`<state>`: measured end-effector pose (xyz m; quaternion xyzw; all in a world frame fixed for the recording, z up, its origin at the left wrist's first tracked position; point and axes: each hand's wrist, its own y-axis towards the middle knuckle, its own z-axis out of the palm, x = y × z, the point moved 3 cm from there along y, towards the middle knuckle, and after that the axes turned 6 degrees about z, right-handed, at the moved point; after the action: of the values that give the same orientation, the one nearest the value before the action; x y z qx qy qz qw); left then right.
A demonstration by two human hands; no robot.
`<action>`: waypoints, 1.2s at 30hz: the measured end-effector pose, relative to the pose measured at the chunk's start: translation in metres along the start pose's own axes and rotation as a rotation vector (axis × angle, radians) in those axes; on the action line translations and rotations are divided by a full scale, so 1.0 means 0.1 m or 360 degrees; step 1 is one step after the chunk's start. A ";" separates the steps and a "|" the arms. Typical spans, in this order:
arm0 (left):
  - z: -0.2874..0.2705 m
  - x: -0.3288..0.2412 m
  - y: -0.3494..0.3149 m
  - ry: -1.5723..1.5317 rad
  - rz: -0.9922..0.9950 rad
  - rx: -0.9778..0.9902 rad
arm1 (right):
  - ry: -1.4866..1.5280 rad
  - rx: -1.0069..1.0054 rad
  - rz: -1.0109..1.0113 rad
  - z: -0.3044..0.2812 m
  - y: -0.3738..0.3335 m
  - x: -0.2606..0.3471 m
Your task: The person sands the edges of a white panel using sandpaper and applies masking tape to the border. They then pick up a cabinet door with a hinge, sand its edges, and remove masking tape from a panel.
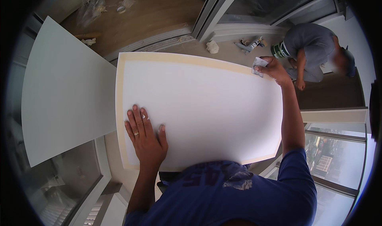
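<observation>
A large white panel lies in front of my body, with pale yellow strips like masking tape along its edges. My left hand rests flat on the panel's near left part, fingers spread, a ring on one of them. At the far right edge, my right hand pinches a small folded grey-white sheet that looks like sandpaper. The sheet touches the taped border there; its underside is hidden.
Another white panel stands at the left. A co-worker in grey crouches at the far right beside a green-and-white bucket. A grey tool and a crumpled pale lump lie on the floor. Windows line the right side.
</observation>
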<state>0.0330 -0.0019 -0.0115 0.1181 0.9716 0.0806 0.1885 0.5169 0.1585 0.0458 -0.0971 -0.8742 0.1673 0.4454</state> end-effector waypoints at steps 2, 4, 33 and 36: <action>0.02 0.02 0.00 -0.0010 0.0002 0.0016 | -0.0009 0.0155 0.0054 0.23 0.21 0.18; 0.02 0.03 -0.01 -0.0005 -0.0014 0.0023 | -0.0056 0.0284 0.0111 0.64 0.41 0.57; 0.00 0.11 0.02 -0.0080 0.0070 0.0090 | 0.0257 0.0514 -0.0179 2.54 1.14 2.03; -0.01 0.09 0.01 -0.0086 0.0045 0.0061 | 0.0225 0.0664 -0.0186 2.60 1.18 2.17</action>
<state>0.0243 0.0011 -0.0134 0.1376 0.9657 0.0613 0.2113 0.1815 0.2832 0.0213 0.0364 -0.7913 0.3113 0.5249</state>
